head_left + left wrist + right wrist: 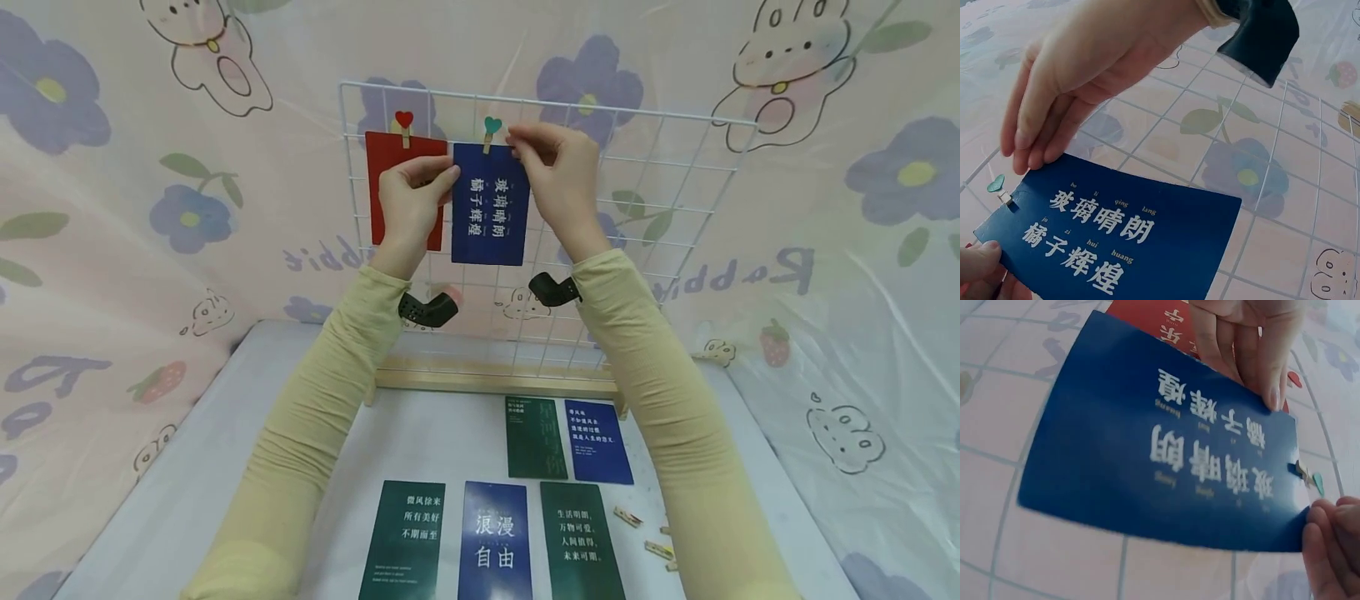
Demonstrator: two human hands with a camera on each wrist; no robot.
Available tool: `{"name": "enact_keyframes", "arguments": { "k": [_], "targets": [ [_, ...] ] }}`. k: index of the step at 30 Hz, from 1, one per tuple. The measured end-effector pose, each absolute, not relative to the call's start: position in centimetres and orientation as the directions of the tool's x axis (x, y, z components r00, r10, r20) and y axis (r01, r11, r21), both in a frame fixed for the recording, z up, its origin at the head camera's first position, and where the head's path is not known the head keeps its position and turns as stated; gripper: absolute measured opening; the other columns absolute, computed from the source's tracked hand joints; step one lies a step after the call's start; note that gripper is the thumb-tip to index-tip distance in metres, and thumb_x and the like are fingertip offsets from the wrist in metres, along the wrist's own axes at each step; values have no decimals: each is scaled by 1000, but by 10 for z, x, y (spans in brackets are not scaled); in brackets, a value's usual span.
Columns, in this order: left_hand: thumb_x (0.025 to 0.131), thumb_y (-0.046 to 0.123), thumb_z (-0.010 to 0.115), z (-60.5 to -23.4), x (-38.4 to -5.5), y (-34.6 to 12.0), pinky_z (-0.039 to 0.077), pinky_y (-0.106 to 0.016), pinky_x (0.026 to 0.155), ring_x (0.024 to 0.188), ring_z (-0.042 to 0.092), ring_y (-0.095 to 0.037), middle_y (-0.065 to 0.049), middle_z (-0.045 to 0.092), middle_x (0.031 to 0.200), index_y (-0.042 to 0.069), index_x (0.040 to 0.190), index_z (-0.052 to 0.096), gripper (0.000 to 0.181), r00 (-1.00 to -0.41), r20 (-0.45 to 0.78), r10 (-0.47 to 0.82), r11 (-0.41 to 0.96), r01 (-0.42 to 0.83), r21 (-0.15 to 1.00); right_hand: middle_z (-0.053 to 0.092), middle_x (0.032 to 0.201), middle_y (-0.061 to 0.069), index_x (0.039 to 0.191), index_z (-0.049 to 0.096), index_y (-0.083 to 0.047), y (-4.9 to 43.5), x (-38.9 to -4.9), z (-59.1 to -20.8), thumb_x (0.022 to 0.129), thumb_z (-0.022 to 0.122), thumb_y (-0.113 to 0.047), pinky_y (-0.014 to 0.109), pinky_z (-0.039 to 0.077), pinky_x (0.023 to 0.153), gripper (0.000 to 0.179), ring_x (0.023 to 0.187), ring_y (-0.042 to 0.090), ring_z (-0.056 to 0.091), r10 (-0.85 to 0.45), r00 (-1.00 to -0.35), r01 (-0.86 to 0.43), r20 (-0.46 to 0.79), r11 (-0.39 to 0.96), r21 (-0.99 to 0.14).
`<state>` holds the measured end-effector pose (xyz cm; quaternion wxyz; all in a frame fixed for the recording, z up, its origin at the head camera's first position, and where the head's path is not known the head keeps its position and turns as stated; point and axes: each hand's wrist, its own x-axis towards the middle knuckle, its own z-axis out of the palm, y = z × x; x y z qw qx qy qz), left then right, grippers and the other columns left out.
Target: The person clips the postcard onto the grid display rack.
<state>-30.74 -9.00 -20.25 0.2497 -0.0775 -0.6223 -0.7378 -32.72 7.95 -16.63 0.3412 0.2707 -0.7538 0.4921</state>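
On the left of the rack, red card (pixel 386 150): it hung upright on the white grid (pixel 521 100) under a red heart clip (pixel 406 125), partly covered by the left hand (pixel 411 204).
Left hand: its fingers were bent, and it pinched the blue card (pixel 489 208) by the left long edge, close to the top, with the thumb on the printed face; the fingers behind were mostly hidden.
Blue card: it was in front of the grid, between the hands and touching both, to the right of the left hand and below and left of the right one.
Card's long axis: it ran up and down, a short edge uppermost.
Teal heart clip (pixel 491 127): it sat near the middle of that top edge, heart upward, between the two sets of fingertips; whether it also gripped a wire could not be told.
Right hand (pixel 561 175): its fingers were bent, with hardly a gap between thumb and fingertips, and they seemed to pinch the upper right corner.
Nearer hand to the clip: the right, its fingertips just beside it; the left thumb was lower and slightly farther off.
Table (pixel 420 433) below: a front row ran green card (pixel 402 542), blue table card (pixel 495 542), second green card (pixel 582 542); two more cards lay behind, toward the right.
Loose clips (pixel 628 517): they lay rightmost, near the right sleeve (pixel 660 375).
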Motion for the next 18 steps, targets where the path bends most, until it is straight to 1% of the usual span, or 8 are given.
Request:
{"name": "enact_keyframes", "arguments": {
  "k": [4, 7, 10, 12, 18],
  "targets": [
    [86, 5, 70, -203, -309, -90, 55, -27, 78, 83, 62, -19, -11, 68, 96, 1, 105, 72, 20, -864, 427, -265, -109, 467, 878, 71, 96, 16, 102, 71, 6, 85, -325, -169, 91, 62, 0, 24, 53, 80, 15, 84, 20, 67, -58, -637, -752, 768, 262, -604],
    [86, 5, 70, -204, -309, -91, 55, -26, 78, 85, 63, -20, -10, 68, 97, 2, 105, 73, 19, -872, 414, -261, -121, 455, 882, 70, 96, 21, 101, 69, 11, 86, -315, -167, 91, 61, 4, 26, 53, 80, 15, 85, 24, 67, -60, -647, -750, 760, 229, -621],
    [86, 6, 70, -205, -309, -93, 55, -26, 79, 86, 64, -20, -10, 69, 98, 3, 105, 73, 19, -882, 399, -251, -135, 440, 888, 69, 96, 23, 100, 67, 14, 87, -302, -167, 90, 59, 7, 27, 53, 81, 14, 86, 26, 66, -67, -658, -743, 750, 217, -633],
    [86, 5, 70, -206, -309, -95, 55, -27, 79, 86, 64, -20, -10, 69, 99, 3, 105, 73, 20, -885, 399, -240, -142, 439, 887, 69, 95, 22, 99, 67, 14, 88, -297, -168, 90, 59, 8, 27, 54, 80, 14, 85, 25, 67, -71, -668, -736, 741, 213, -643],
    [86, 4, 70, -205, -309, -97, 55, -27, 78, 83, 64, -20, -11, 69, 98, 3, 105, 73, 20, -893, 392, -222, -157, 429, 890, 69, 92, 22, 98, 68, 13, 96, -294, -176, 91, 60, 7, 28, 54, 76, 13, 80, 23, 66, -91, -655, -746, 750, 234, -623]
  ]
}}
